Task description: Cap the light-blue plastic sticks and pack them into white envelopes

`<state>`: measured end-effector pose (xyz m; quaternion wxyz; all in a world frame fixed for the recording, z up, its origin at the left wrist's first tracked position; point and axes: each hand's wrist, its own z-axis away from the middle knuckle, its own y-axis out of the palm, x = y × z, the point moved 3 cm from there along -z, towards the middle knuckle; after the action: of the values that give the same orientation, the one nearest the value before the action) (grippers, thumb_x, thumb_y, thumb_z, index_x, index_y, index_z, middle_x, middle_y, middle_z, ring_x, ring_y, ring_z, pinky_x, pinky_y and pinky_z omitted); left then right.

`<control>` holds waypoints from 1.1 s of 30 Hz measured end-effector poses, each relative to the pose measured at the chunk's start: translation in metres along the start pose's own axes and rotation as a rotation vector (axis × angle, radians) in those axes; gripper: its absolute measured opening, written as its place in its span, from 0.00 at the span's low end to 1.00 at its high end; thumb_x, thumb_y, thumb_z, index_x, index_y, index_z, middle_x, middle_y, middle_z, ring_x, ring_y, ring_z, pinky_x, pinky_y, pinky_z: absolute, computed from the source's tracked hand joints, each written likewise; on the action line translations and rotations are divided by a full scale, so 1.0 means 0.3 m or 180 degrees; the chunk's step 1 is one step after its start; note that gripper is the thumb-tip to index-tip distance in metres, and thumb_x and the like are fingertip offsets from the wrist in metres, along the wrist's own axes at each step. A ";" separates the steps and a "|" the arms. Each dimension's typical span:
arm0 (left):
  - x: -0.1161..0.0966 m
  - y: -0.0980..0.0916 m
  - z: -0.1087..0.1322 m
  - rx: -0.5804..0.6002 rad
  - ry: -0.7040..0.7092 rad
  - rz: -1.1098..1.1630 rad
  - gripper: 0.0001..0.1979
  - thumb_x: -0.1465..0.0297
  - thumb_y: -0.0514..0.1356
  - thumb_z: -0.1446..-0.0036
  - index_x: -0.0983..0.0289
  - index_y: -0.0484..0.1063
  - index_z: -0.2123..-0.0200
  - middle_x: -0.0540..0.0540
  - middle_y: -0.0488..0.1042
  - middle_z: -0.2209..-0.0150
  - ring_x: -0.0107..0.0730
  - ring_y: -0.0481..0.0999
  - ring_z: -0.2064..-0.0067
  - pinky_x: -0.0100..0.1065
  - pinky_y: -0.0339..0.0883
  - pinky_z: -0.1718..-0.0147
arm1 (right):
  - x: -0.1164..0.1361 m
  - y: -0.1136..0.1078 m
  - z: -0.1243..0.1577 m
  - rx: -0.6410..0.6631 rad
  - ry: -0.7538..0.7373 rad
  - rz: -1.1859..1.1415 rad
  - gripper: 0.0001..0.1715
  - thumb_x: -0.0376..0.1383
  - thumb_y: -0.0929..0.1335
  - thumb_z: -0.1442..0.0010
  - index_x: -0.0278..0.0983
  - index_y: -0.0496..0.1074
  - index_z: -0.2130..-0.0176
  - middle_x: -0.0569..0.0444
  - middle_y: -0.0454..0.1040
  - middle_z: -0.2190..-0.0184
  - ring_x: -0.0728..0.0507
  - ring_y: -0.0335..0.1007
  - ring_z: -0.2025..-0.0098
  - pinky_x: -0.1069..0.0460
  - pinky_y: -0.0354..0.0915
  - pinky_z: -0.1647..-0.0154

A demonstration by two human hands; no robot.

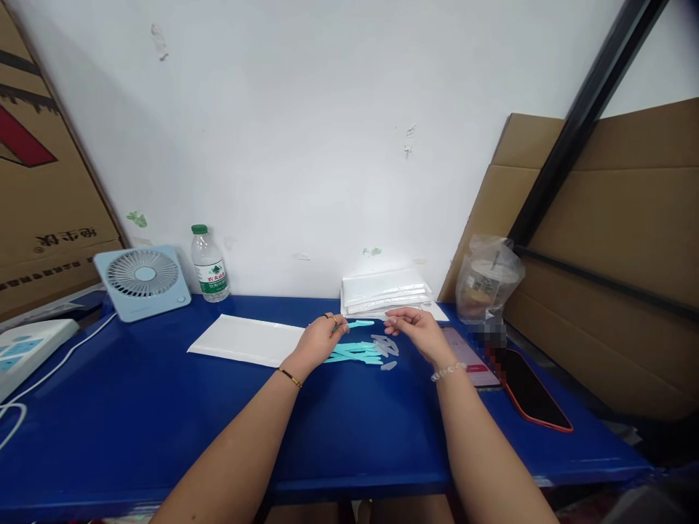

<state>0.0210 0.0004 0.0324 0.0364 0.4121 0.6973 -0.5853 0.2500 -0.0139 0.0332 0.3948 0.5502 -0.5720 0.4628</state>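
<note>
My left hand (pixel 320 336) pinches the end of a thin light-blue strip (pixel 361 324) and holds it just above the blue table (pixel 164 407). Close to the strip's other end is my right hand (pixel 413 327), its fingers curled together over a small clear piece that I cannot make out well. Below both hands lies a small heap of several light-blue strips (pixel 354 353) and clear caps (pixel 385 345). A flat white padded envelope (pixel 245 340) lies left of my left hand.
A stack of white envelopes (pixel 385 291) stands at the wall behind the hands. Small blue fan (pixel 143 280) and water bottle (pixel 209 266) at the back left. Two phones (pixel 532 393) and a bagged drink cup (pixel 488 280) on the right. Cardboard leans on both sides.
</note>
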 end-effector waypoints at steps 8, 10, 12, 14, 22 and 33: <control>-0.003 0.008 0.000 0.0153 -0.0055 0.0097 0.16 0.61 0.46 0.40 0.61 0.70 0.67 0.52 0.70 0.67 0.33 0.69 0.63 0.31 0.61 0.62 | 0.015 0.045 0.012 0.0196 -0.0009 0.0160 0.22 0.47 0.72 0.53 0.35 0.74 0.64 0.50 0.77 0.72 0.42 0.76 0.68 0.48 0.71 0.64; -0.003 0.011 0.000 0.0169 -0.0040 0.0146 0.16 0.62 0.46 0.40 0.61 0.71 0.66 0.52 0.71 0.66 0.33 0.69 0.63 0.30 0.61 0.62 | 0.007 0.051 0.009 0.0249 -0.0007 0.0148 0.22 0.48 0.72 0.54 0.35 0.74 0.63 0.50 0.78 0.72 0.42 0.76 0.68 0.48 0.71 0.63; 0.000 0.013 0.000 0.0174 -0.0028 0.0186 0.16 0.62 0.46 0.40 0.61 0.71 0.66 0.52 0.71 0.66 0.33 0.69 0.63 0.30 0.61 0.63 | 0.003 0.049 0.008 0.0254 -0.0014 0.0145 0.23 0.48 0.72 0.54 0.35 0.74 0.63 0.51 0.77 0.72 0.43 0.76 0.68 0.48 0.71 0.63; 0.004 0.011 0.000 0.0157 -0.0045 0.0213 0.17 0.61 0.46 0.40 0.61 0.71 0.66 0.52 0.71 0.67 0.32 0.69 0.63 0.31 0.61 0.63 | 0.005 0.040 0.008 0.0163 -0.0040 0.0169 0.22 0.47 0.73 0.53 0.34 0.74 0.63 0.51 0.77 0.72 0.43 0.76 0.69 0.48 0.71 0.64; -0.014 0.010 0.004 0.0161 -0.0023 0.0420 0.17 0.61 0.46 0.40 0.62 0.72 0.67 0.53 0.73 0.65 0.33 0.70 0.61 0.31 0.62 0.61 | 0.011 0.064 0.015 0.0338 -0.0021 0.0192 0.22 0.47 0.73 0.54 0.35 0.74 0.64 0.50 0.77 0.72 0.43 0.76 0.69 0.48 0.70 0.64; 0.000 0.009 0.003 0.0167 -0.0078 0.0359 0.18 0.59 0.47 0.40 0.61 0.73 0.67 0.52 0.74 0.66 0.34 0.71 0.62 0.30 0.62 0.63 | 0.026 0.003 0.016 0.0093 -0.0040 0.0270 0.22 0.47 0.72 0.53 0.34 0.73 0.64 0.49 0.77 0.72 0.44 0.75 0.70 0.50 0.69 0.66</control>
<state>0.0225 -0.0004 0.0300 0.0671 0.4443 0.6570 -0.6054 0.2489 -0.0207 0.0394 0.3631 0.5341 -0.5905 0.4839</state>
